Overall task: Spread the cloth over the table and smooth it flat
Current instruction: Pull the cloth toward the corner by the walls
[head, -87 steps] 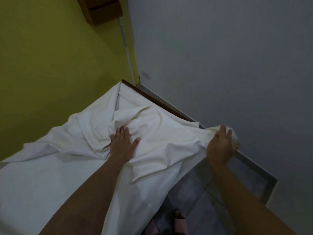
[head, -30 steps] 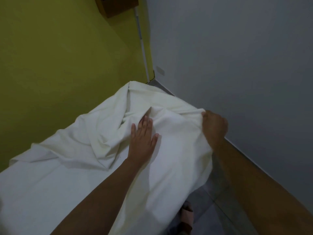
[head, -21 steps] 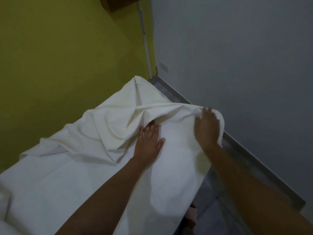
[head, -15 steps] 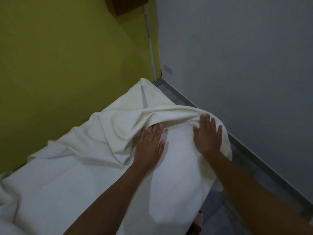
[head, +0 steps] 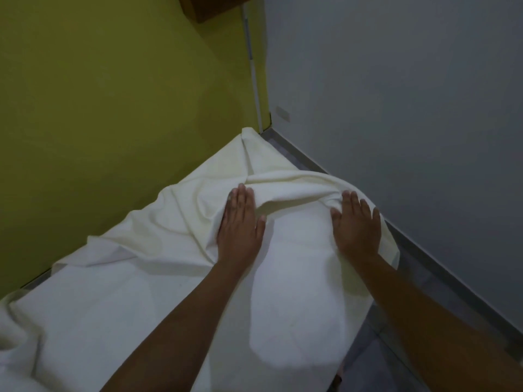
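A cream-white cloth (head: 294, 267) covers the table, which is hidden beneath it. The cloth lies fairly flat near me and is bunched into ridges and folds toward the far corner. My left hand (head: 240, 224) lies palm down on the cloth, fingers together, at the near side of a raised fold (head: 285, 190). My right hand (head: 356, 224) lies flat with fingers spread near the cloth's right edge, at the other end of that fold. Neither hand grips anything.
A yellow-green wall (head: 113, 108) runs along the table's left side. A grey wall (head: 410, 108) stands to the right, with a strip of tiled floor (head: 424, 278) between it and the table. A brown shelf (head: 215, 7) hangs high in the corner.
My right hand let go of the cloth's edge and now lies flat on the cloth. Both hands have slid outward and forward, and the fold lies lower.
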Demonstrator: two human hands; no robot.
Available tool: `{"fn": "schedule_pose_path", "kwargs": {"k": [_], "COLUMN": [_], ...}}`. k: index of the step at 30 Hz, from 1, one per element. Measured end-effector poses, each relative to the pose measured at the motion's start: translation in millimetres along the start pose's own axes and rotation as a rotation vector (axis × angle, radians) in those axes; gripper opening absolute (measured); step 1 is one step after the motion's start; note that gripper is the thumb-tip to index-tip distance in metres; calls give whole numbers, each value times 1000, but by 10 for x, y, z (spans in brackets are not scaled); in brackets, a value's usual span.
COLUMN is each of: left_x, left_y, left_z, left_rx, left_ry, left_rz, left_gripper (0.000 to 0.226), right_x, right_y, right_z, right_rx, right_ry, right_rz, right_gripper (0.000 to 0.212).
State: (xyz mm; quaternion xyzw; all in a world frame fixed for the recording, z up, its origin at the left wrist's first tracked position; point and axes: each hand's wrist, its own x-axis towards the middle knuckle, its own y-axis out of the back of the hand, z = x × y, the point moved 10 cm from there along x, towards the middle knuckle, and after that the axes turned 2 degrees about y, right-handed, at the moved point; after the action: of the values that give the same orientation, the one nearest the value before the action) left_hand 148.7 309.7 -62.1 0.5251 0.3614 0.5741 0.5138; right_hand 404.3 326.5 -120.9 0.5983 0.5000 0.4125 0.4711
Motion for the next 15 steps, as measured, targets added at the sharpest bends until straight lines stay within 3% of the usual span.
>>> {"fn": "schedule_pose_path", "kwargs": {"k": [3, 6, 12, 15], "left_x": [275, 615, 1185, 1455], "left_y": [-89, -81, -624, -822], "left_z": [-247, -375, -469, -477], "left_rx": [-125, -138, -167, -210], "left_ry": [211, 364, 441, 434], "left_rz": [-85, -69, -307, -349], "left_gripper": [64, 64, 72, 74], "right_x": [-9, 24, 90, 73], "right_y": [23, 22, 11, 40], "right_z": [4, -8, -131, -143], "right_rx": [-8, -1, -3, -27], "right_ry": [-12, -36, -40, -6], "right_rz": [39, 51, 69, 84], "right_gripper": [57, 57, 58, 60]}}
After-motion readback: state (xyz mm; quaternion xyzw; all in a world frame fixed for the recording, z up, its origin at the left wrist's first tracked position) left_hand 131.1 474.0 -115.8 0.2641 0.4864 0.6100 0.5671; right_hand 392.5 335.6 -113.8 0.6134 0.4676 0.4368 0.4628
